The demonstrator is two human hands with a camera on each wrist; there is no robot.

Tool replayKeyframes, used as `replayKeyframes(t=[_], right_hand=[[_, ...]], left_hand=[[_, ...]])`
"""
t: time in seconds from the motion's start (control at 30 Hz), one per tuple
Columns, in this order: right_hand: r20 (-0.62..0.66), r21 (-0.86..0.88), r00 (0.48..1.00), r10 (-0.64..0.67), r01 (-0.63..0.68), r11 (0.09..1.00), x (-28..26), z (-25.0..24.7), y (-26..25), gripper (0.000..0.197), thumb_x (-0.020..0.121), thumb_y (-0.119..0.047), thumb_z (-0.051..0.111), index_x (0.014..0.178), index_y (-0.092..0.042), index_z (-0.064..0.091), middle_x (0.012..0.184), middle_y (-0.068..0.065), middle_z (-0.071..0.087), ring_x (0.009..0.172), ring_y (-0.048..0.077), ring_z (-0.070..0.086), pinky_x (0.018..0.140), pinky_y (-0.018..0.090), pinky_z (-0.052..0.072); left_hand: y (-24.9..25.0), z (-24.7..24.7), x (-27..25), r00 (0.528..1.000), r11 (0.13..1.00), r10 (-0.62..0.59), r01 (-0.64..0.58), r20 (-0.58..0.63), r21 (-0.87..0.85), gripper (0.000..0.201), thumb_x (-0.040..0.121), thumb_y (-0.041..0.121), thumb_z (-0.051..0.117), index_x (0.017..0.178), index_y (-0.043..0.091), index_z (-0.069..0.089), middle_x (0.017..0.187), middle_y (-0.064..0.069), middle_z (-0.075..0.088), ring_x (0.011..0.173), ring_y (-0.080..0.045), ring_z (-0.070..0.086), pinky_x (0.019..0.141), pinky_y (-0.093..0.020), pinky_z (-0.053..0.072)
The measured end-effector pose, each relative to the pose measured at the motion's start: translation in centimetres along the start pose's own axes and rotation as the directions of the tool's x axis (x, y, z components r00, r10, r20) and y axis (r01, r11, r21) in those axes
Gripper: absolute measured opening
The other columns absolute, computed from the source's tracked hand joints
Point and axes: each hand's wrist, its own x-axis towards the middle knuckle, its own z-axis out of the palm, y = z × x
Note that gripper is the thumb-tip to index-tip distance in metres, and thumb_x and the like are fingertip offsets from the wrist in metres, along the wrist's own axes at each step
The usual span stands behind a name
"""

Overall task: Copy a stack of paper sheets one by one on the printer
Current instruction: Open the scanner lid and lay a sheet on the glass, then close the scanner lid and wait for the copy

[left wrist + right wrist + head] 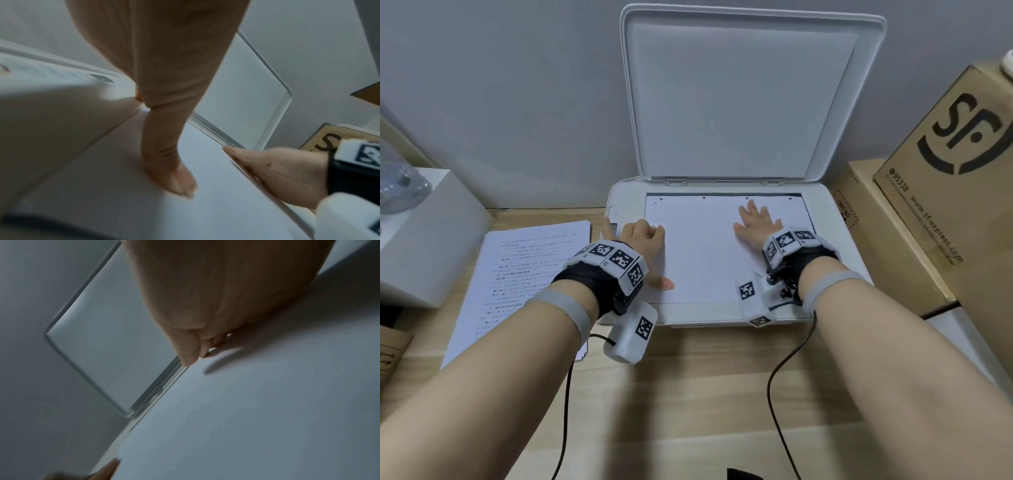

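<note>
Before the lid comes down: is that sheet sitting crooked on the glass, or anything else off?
Nothing stands out. The sheet lies flat and roughly square on the scanner bed, both hands on it, lid fully up. The stack sits neatly beside the printer.

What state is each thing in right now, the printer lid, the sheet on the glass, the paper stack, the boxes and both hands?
Printer lid: raised, open.
Sheet: flat on the scanner glass, blank side up.
Paper stack: printed side up, on the desk left of the printer.
Cardboard boxes: closed.
Left hand: thumb resting on the sheet's left edge.
Right hand: fingers spread flat on the sheet.
</note>
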Motion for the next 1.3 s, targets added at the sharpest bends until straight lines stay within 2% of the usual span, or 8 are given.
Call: replayKeyframes(t=[0.13, 0.33, 0.47, 0.53, 0.63, 0.73, 0.87, 1.3], right_hand=[[-0.069, -0.025, 0.993, 0.1, -0.102, 0.994, -0.8, -1.1, 3.1, 0.057, 0.101, -0.033, 0.026, 0.148, -0.006, 0.012, 0.158, 0.007, 0.003, 0.144, 0.027, 0.007, 0.113, 0.044, 0.018], [-0.048, 0.153, 0.995, 0.092, -0.084, 0.985, -3.3, -5.2, 2.9, 0.059, 0.102, -0.038, 0.026, 0.151, -0.008, 0.008, 0.159, 0.009, 0.004, 0.145, 0.026, 0.014, 0.112, 0.031, 0.017], [-0.107, 0.249, 0.992, 0.071, -0.042, 0.967, -4.5, -8.0, 2.9, 0.058, 0.102, -0.035, 0.031, 0.149, -0.004, 0.016, 0.154, 0.01, 0.024, 0.14, 0.026, 0.027, 0.105, 0.024, 0.024], [-0.164, 0.355, 0.984, 0.069, -0.006, 0.935, -4.6, -9.7, 2.8, 0.058, 0.1, -0.036, 0.036, 0.148, -0.006, 0.021, 0.154, 0.01, 0.025, 0.139, 0.026, 0.028, 0.108, 0.028, 0.024], [-0.35, 0.492, 0.929, 0.121, 0.073, 0.868, -3.9, -12.5, 2.9, 0.058, 0.096, -0.028, 0.048, 0.147, -0.012, 0.027, 0.151, 0.009, 0.031, 0.134, 0.026, 0.038, 0.106, 0.03, 0.03], [-0.504, 0.575, 0.84, 0.202, 0.152, 0.804, -3.0, -15.4, 2.9, 0.064, 0.09, -0.017, 0.056, 0.146, -0.011, 0.027, 0.151, 0.009, 0.029, 0.134, 0.025, 0.037, 0.105, 0.031, 0.031], [-0.577, 0.699, 0.744, 0.337, 0.237, 0.675, -1.7, -18.2, 3.2, 0.079, 0.087, -0.011, 0.06, 0.15, -0.013, 0.014, 0.158, 0.006, 0.006, 0.142, 0.023, 0.021, 0.112, 0.032, 0.021], [-0.474, 0.82, 0.812, 0.34, 0.265, 0.508, -1.1, -19.0, 3.9, 0.095, 0.086, -0.008, 0.062, 0.151, -0.021, -0.006, 0.159, 0.002, 0.003, 0.144, 0.024, 0.016, 0.116, 0.043, 0.019]], left_hand=[[0.4, -0.8, -0.2, 1.0, 1.0, -0.028, 0.028, -0.003, 0.012, 0.1, 0.068, 0.072, 0.063, 0.145, 0.022, 0.022, 0.141, -0.001, 0.031, 0.134, -0.025, 0.028, 0.11, -0.063, 0.0], [0.7, -3.0, 0.6, 0.992, 0.998, -0.047, 0.043, 0.115, 0.036, 0.088, 0.072, 0.069, 0.062, 0.141, 0.021, 0.034, 0.141, -0.002, 0.031, 0.134, -0.025, 0.03, 0.113, -0.053, 0.016], [-0.4, -5.9, 2.2, 0.993, 0.977, -0.052, 0.072, 0.104, -0.202, 0.072, 0.088, 0.048, 0.06, 0.145, 0.014, 0.034, 0.148, -0.006, 0.037, 0.137, -0.025, 0.034, 0.113, -0.037, 0.027], [-1.1, -8.2, 2.8, 0.996, 0.887, -0.094, 0.089, 0.012, -0.454, 0.069, 0.09, 0.034, 0.062, 0.146, 0.009, 0.03, 0.148, -0.009, 0.039, 0.137, -0.024, 0.036, 0.113, -0.033, 0.026], [-1.7, -12.1, 3.7, 0.963, 0.56, -0.241, 0.034, -0.124, -0.828, 0.076, 0.088, 0.019, 0.067, 0.148, 0.005, 0.023, 0.149, -0.015, 0.036, 0.135, -0.029, 0.039, 0.11, -0.034, 0.031], [-2.1, -15.7, 5.4, 0.868, 0.306, -0.453, -0.064, -0.205, -0.95, 0.083, 0.085, 0.015, 0.069, 0.149, 0.003, 0.017, 0.15, -0.017, 0.033, 0.135, -0.03, 0.037, 0.109, -0.035, 0.03], [-2.4, -18.4, 7.4, 0.815, 0.157, -0.549, -0.117, -0.185, -0.981, 0.099, 0.083, 0.013, 0.069, 0.151, 0.007, -0.002, 0.157, -0.015, 0.014, 0.143, -0.028, 0.022, 0.115, -0.037, 0.022], [-1.4, -19.2, 6.5, 0.776, 0.193, -0.579, -0.169, -0.252, -0.966, 0.089, 0.086, 0.011, 0.062, 0.153, 0.01, 0.003, 0.159, -0.008, 0.011, 0.144, -0.023, 0.02, 0.111, -0.03, 0.022]])
